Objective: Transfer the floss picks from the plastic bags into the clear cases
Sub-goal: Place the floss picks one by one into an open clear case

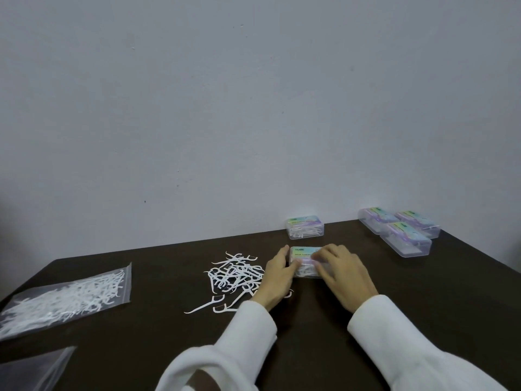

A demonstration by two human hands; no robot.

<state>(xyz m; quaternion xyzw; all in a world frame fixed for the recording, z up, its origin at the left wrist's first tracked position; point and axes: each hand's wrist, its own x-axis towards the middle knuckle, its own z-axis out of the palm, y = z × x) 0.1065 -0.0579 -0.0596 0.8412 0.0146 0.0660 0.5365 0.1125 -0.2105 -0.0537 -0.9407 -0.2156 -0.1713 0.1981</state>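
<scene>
A clear case (304,253) with a pastel label and white floss picks inside lies on the dark table (423,292). My left hand (277,275) grips its left end, and my right hand (342,273) holds its right side with fingers over the lid. Just left of my left hand lies a loose pile of white floss picks (235,273). A zip bag full of floss picks (63,300) lies at the far left. Behind the held case a filled clear case (305,228) stands by the wall.
Three more clear cases (400,230) are grouped at the back right near the wall. An empty-looking plastic bag (31,368) lies at the front left corner. White sleeves cover both forearms.
</scene>
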